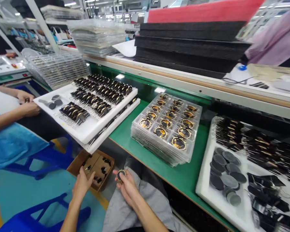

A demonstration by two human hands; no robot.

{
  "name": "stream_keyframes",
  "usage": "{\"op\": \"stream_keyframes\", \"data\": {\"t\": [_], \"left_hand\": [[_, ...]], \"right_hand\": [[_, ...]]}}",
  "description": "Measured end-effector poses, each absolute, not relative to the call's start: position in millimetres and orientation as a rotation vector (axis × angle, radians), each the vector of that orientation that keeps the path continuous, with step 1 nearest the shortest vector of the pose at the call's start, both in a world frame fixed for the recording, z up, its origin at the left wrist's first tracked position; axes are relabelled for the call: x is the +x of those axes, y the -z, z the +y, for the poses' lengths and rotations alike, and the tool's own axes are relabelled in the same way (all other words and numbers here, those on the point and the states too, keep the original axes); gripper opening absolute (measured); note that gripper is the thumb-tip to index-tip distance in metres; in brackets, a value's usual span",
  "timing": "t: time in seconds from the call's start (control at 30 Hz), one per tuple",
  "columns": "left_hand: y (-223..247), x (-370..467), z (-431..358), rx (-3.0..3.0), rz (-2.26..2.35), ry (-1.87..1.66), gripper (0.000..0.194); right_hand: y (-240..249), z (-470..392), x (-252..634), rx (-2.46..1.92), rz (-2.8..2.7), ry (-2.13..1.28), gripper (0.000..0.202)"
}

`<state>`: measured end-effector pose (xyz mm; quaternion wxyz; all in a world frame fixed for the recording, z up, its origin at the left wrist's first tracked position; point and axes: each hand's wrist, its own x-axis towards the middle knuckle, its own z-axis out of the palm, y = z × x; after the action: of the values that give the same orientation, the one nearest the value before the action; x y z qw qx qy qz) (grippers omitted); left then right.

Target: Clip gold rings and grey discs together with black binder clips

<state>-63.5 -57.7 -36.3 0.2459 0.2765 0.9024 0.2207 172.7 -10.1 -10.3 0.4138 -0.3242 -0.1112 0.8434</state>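
One loose left hand (81, 185), fingers apart, at the cardboard box (96, 161) with black clips (103, 169) inside. Right hand (127, 185) grips a gold-rimmed disc (121, 174), thumb on top. Right of that hand: stacked clear trays (154, 149), then a white foam tray (206, 192).

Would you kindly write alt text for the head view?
The right hand holds a gold-rimmed disc; the open left hand is at a cardboard box containing black clips. Stacked clear trays stand on a green bench.

We see that the held round piece (120, 173) is black with golden rim, the table (122, 132) is green, and the stools (58, 158) are blue.
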Motion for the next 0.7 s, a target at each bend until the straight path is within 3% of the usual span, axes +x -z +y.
{"op": "stream_keyframes", "data": {"t": [0.2,0.27,0.47,0.7], "left_hand": [[39.5,24.4,-74.7,0.019,1.518,-1.341,0.023],[40.5,45.1,-94.0,-0.256,1.363,-1.472,0.006],[15.7,73.9,-171.1,-0.456,1.345,-1.738,0.019],[-43.8,123.9,-257.3,-0.868,1.228,-2.135,0.011]], "right_hand": [[16.3,-32.1,168.2,-0.749,-0.235,-2.289,0.053],[16.3,-37.0,167.2,-0.756,-0.237,-2.334,0.054],[4.9,-56.7,171.6,-0.735,-0.362,-2.576,0.045],[-20.1,-88.3,177.2,-0.475,-0.663,-2.946,0.041]]}}
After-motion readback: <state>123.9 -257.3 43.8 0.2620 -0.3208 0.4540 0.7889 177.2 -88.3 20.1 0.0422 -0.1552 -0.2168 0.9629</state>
